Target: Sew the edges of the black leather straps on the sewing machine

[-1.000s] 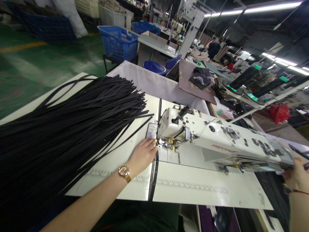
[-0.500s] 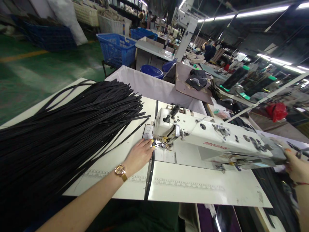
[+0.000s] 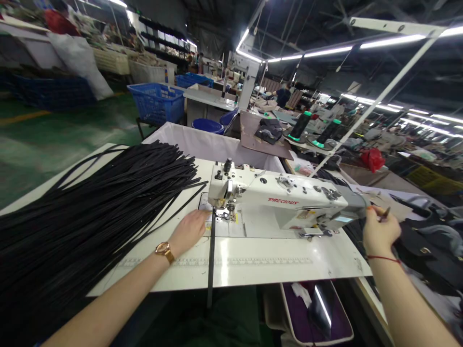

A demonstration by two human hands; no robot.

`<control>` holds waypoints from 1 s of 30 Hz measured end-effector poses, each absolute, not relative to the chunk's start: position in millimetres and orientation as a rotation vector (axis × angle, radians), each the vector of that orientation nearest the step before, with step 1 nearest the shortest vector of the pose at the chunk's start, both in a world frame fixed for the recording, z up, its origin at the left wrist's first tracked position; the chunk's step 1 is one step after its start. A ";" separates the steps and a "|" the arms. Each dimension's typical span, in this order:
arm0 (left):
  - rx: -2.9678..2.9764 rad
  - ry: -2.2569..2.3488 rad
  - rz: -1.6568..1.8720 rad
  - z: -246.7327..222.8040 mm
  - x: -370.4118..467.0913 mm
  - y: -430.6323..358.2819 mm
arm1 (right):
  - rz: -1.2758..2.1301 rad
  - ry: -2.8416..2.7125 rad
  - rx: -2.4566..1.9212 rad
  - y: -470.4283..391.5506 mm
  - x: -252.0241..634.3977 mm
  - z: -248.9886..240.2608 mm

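My left hand (image 3: 188, 229), with a gold watch at its wrist, lies on the white machine table, fingers stretched toward the presser foot (image 3: 223, 213). Its fingertips are beside a narrow black strip (image 3: 211, 255) that runs under the foot and hangs over the table's front edge. The white sewing machine (image 3: 285, 197) stands to the right of that hand. At the machine's far right end, my right hand (image 3: 381, 233) is closed around a small dark pointed tool (image 3: 385, 213), its thumb by the handwheel end. What kind of tool it is cannot be made out.
A large heap of black strips (image 3: 108, 207) covers the table's left side. Behind the machine are a pale cloth-lined bin (image 3: 202, 142), a blue basket (image 3: 157, 103) and two black thread cones (image 3: 299, 126). Below the table sits a purple-lined tray (image 3: 304, 313); dark pieces (image 3: 427, 250) lie at right.
The view has swung up and to the right, bringing my right hand fully into sight. My left hand stays near the presser foot, its fingers now less spread.
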State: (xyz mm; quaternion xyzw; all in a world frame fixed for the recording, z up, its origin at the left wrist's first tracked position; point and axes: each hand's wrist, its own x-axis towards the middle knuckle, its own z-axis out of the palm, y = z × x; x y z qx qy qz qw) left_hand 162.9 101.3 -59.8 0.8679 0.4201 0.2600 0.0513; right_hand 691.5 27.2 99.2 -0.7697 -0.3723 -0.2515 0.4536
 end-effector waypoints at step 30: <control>2.897 1.058 0.576 -63.3 151.3 87.8 | 0.040 -2.549 -1.443 -88.0 349.4 -59.8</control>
